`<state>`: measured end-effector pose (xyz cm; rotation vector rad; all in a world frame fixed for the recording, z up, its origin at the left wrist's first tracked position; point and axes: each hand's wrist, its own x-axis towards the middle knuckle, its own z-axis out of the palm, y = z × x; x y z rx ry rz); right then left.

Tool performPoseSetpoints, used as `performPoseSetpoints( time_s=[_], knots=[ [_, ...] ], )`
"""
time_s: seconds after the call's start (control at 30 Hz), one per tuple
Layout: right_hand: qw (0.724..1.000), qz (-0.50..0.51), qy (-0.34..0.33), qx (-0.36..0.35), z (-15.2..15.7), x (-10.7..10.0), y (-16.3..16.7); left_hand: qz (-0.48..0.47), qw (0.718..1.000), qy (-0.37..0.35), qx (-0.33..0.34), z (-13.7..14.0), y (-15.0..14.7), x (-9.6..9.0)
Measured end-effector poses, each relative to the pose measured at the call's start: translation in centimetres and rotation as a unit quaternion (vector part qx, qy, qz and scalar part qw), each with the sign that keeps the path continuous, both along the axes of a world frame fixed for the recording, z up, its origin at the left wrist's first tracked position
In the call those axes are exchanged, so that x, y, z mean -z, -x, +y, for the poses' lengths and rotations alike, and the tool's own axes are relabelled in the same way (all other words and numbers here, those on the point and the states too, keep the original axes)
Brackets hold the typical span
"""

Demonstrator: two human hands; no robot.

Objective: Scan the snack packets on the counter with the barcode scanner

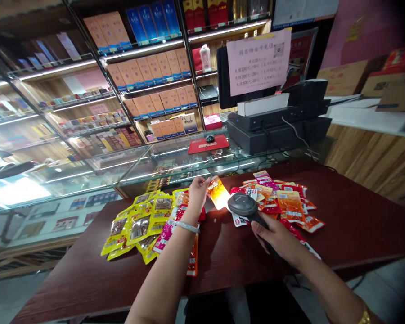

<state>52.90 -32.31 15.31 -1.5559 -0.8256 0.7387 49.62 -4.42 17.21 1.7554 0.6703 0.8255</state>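
My left hand (pixel 199 190) pinches an orange snack packet (pixel 218 192) by its left edge, a little above the table. Wrapped around the handle of a black barcode scanner (pixel 243 206) is my right hand (pixel 277 236). The scanner's head faces the packet, and bright light falls on the packet's lower part. To the left, yellow snack packets (pixel 140 227) lie in an overlapping pile. Red, purple and orange packets (pixel 193 263) are partly hidden under my left forearm. More mixed packets (pixel 290 204) are heaped beyond and right of the scanner.
The dark red table (pixel 354 211) meets a glass display counter (pixel 175 157) at the back. On the counter are a mouse (pixel 210 138) on a red mat, a monitor with a pink paper sign (pixel 259 63), and black cash equipment (pixel 276 130) with cables. Boxed goods (pixel 148 69) fill the shelves behind.
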Motion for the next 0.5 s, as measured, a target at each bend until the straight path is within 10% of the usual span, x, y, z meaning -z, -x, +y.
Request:
performPoseSetpoints(
  time_s=[0.3, 0.4, 0.5],
  knots=[
    [1.0, 0.005, 0.007, 0.006, 0.1, -0.4, 0.9, -0.063, 0.981, 0.149, 0.11, -3.2, -1.7, 0.4],
    [1.0, 0.002, 0.018, 0.001, 0.8, 0.1, 1.1, 0.046, 0.986, -0.023, 0.156, -3.6, -0.1, 0.5],
    [0.999, 0.015, 0.034, -0.017, 1.5, 0.6, 1.3, 0.255, 0.921, -0.274, 0.104, -2.0, 3.9, 0.2]
  ],
)
